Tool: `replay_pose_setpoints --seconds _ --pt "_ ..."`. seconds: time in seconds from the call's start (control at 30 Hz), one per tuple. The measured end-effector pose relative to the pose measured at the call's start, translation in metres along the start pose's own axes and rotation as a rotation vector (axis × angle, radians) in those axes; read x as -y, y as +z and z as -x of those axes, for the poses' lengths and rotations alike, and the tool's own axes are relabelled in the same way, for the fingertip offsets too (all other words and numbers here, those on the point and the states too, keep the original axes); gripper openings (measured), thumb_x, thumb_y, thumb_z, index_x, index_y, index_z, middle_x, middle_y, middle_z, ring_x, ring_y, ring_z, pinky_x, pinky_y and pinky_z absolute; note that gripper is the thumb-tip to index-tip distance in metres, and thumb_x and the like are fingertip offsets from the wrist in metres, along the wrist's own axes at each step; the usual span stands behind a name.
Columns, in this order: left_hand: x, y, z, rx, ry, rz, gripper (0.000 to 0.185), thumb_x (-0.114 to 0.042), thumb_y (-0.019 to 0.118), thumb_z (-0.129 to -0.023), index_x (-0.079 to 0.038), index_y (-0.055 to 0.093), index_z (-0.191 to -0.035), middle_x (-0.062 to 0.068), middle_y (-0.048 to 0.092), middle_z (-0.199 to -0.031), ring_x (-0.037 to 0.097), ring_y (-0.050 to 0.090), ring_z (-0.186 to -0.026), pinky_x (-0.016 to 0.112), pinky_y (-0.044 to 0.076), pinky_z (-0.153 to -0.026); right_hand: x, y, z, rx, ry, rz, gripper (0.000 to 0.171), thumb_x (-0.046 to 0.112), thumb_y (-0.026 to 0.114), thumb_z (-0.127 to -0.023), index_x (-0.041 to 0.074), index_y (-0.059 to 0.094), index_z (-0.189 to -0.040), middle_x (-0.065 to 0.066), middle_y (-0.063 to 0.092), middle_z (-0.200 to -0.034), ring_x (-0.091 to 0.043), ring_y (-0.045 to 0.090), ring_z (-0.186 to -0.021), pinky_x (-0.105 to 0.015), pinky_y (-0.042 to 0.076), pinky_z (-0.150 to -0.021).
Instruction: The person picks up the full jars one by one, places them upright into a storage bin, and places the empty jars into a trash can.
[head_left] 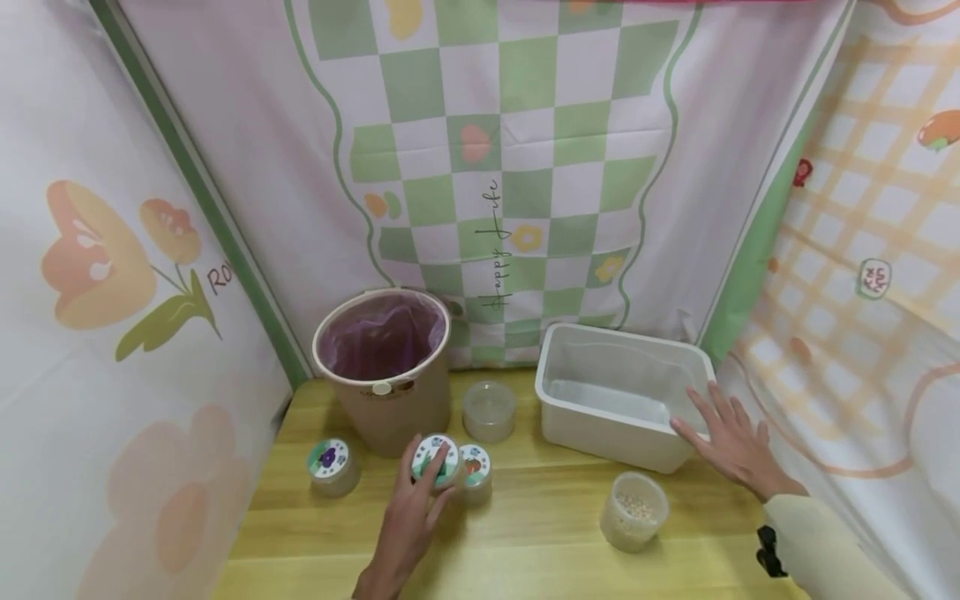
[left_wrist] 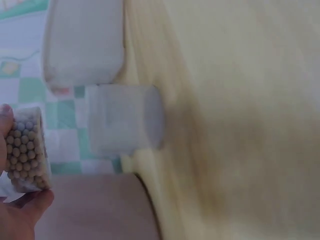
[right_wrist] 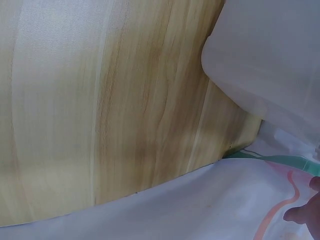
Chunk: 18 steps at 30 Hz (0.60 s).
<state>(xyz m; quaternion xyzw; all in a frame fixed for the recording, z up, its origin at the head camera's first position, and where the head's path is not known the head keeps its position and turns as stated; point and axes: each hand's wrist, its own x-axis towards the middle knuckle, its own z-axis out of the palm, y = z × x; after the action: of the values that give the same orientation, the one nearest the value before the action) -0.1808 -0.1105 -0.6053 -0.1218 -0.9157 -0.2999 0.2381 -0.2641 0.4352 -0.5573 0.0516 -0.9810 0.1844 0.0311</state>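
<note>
Low in the frame's centre, the left hand [head_left: 411, 521] is gripping a lidded bean jar [head_left: 436, 462] standing on the wooden surface [head_left: 525, 542] before the lined wastebasket [head_left: 384, 367]. At right, the right hand [head_left: 731, 446] is resting open, fingers spread, against the white plastic tub [head_left: 618, 400].

the left hand [head_left: 417, 504] reaches up from the 6 o'clock edge toward 12 o'clock, its fingers [head_left: 441, 460] curled in a grip while a fingertip [left_wrist: 7, 116] and thumb [left_wrist: 35, 201] pinch from two sides. the right hand [head_left: 731, 446] enters from 4 o'clock on a cream-sleeved forearm [head_left: 821, 546], palm down, fingers straight and spread toward 10 o'clock.
</note>
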Motion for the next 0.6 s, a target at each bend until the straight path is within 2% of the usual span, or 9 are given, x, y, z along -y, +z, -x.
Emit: replay_pose_setpoints --seconds 0.23,0.33,0.47,0.6 --pt "-0.025 0.007 -0.032 0.002 0.116 0.054 0.073 -0.038 0.078 -0.100 -0.035 0.048 -0.166 0.023 0.035 -0.173 0.045 0.066 -0.133 0.053 0.066 -0.096 -0.002 0.002 -0.001 -0.001 -0.001 -0.003 0.086 0.062 0.046 -0.111 0.017 0.014 -0.177 -0.027 -0.005 -0.181 -0.074 0.008 -0.154 -0.101 0.001 -0.106" --pt "-0.036 0.011 -0.048 0.029 0.144 0.076 0.072 -0.040 0.074 -0.103 -0.036 0.044 -0.168 0.021 0.032 -0.175 0.042 0.067 -0.132 0.050 0.066 -0.097 -0.004 0.003 -0.001 -0.003 -0.003 -0.002 0.086 0.062 0.046 -0.111 0.018 0.013 -0.177 -0.027 -0.005 -0.181 -0.074 0.008 -0.154 -0.101 0.002 -0.106" --pt "-0.052 0.015 -0.073 0.084 0.162 0.101 0.069 -0.043 0.069 -0.106 -0.038 0.040 -0.169 0.018 0.026 -0.178 0.040 0.063 -0.138 0.048 0.063 -0.104 -0.006 0.004 -0.002 -0.008 -0.005 0.000 0.086 0.062 0.046 -0.111 0.018 0.014 -0.177 -0.026 -0.006 -0.182 -0.074 0.008 -0.154 -0.101 0.002 -0.106" --pt "-0.070 0.019 -0.099 0.128 0.193 0.100 0.067 -0.046 0.065 -0.107 -0.038 0.041 -0.169 0.020 0.026 -0.178 0.042 0.058 -0.144 0.049 0.061 -0.108 -0.004 0.004 -0.002 -0.007 -0.005 -0.003 0.086 0.062 0.047 -0.111 0.017 0.014 -0.177 -0.026 -0.006 -0.182 -0.073 0.008 -0.155 -0.101 0.002 -0.106"
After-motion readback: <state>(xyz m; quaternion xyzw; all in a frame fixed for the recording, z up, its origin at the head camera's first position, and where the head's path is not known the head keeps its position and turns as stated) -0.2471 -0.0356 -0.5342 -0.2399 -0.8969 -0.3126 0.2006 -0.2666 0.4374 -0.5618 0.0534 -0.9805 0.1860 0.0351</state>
